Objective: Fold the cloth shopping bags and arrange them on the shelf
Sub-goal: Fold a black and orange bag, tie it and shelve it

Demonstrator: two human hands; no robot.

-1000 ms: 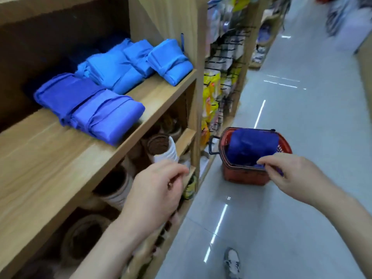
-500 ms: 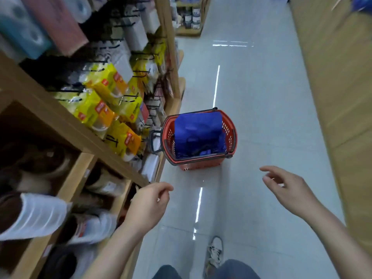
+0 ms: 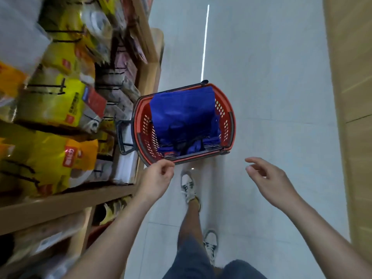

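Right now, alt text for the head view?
Two empty hands hover near a red basket of blue cloth bags on the aisle floor, left hand by its near rim, right hand open. Shelves of yellow packets line the left.

Bags (image 3: pixel 182 115) lie in basket (image 3: pixel 225 125), right of shelf (image 3: pixel 66 200).

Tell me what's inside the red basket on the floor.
Blue cloth bags lie inside the red basket, dark handles showing near its front edge. How many are stacked, and anything beneath them, is covered.
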